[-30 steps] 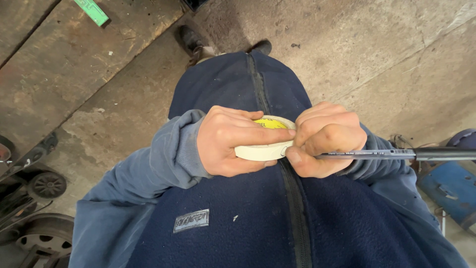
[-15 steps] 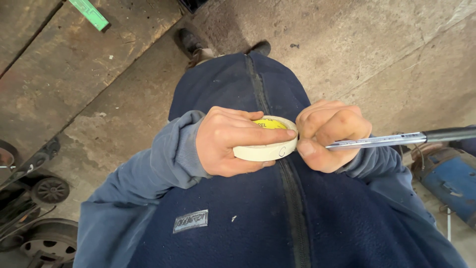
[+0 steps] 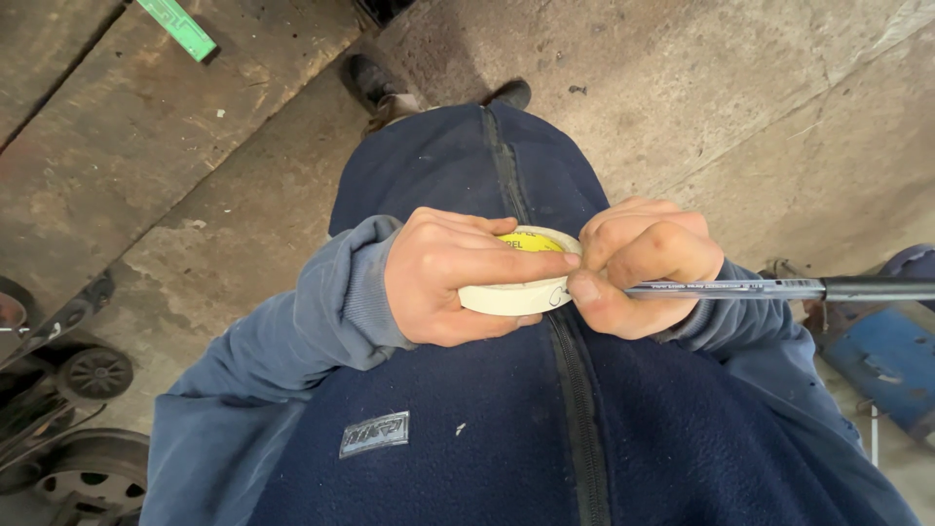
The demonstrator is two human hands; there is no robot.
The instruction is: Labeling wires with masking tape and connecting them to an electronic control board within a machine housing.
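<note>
One cream roll of tape with a yellow core sits between the two hands, in front of the navy fleece jacket; the left hand is clamped around its left side and rim. The right hand, fingers closed, pinches one pen with its tip at the roll's right edge. The pen's long axis lies level, its dark cap end pointing out to the right above the concrete floor.

The light is soft and even, like daytime. The picture is sharp. The edges bend a little. Shadows are faint.
</note>
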